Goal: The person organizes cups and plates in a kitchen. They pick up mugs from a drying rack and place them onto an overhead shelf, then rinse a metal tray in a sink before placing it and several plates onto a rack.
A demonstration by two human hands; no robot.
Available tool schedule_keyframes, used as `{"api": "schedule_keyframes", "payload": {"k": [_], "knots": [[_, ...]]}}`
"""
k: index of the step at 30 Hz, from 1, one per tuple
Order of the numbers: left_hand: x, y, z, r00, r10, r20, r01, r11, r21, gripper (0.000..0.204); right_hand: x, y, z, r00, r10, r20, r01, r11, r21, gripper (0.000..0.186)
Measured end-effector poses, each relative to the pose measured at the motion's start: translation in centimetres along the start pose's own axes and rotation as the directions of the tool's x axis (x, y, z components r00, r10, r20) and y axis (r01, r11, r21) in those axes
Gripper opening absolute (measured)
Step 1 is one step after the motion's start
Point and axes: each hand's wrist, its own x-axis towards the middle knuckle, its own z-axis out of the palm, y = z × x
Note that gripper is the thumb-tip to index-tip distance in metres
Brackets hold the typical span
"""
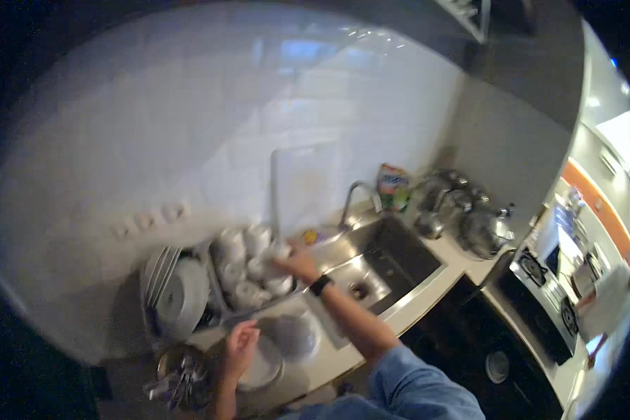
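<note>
White wall [154,126], three sockets [145,221], pale tabletop [458,269]: left of its one sink [402,262], white cups [232,246] fill one rack [262,306]. The right hand's grip [301,266] there, I cannot tell; the left hand's [243,339] is half-open, empty.

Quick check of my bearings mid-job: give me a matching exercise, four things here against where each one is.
1. Right hand
2. Left hand
3. White board
4. Colourful pouch

A. Upright against the wall, left of the faucet
B. Near the round white dish on the counter
C. Standing right of the faucet
D. At the white crockery in the rack

Pairs: 1-D, 2-B, 3-A, 4-C
</note>
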Motion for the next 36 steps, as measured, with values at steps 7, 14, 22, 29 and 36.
{"api": "schedule_keyframes", "payload": {"k": [7,14,22,29,36], "knots": [[7.0,7.4,6.9,0.99,-0.118,0.073,0.139,0.828,-0.543,0.063,-9.0,-9.0,-6.6,0.952,-0.28,0.123,0.17,0.818,0.549,0.077],[13.9,20.0,13.5,0.862,0.392,-0.321,-0.49,0.806,-0.331,0.081,-11.9,-15.4,-18.6,0.86,-0.505,-0.076,0.471,0.727,0.499,0.067],[21.4,36.9,20.0,0.652,0.758,-0.028,-0.757,0.648,-0.088,0.09,-12.3,-22.5,-38.1,0.836,-0.53,-0.14,0.548,0.799,0.25,0.021],[27.9,51.6,23.7,0.294,0.955,-0.031,-0.885,0.284,0.369,0.073,-10.4,-29.0,-52.4,0.581,-0.764,-0.281,0.783,0.619,-0.065,0.026],[32.9,58.1,20.3,0.08,0.996,-0.039,-0.42,0.069,0.905,0.049,-5.4,-39.0,-59.5,0.453,-0.749,-0.484,0.69,0.638,-0.342,0.043]]}}
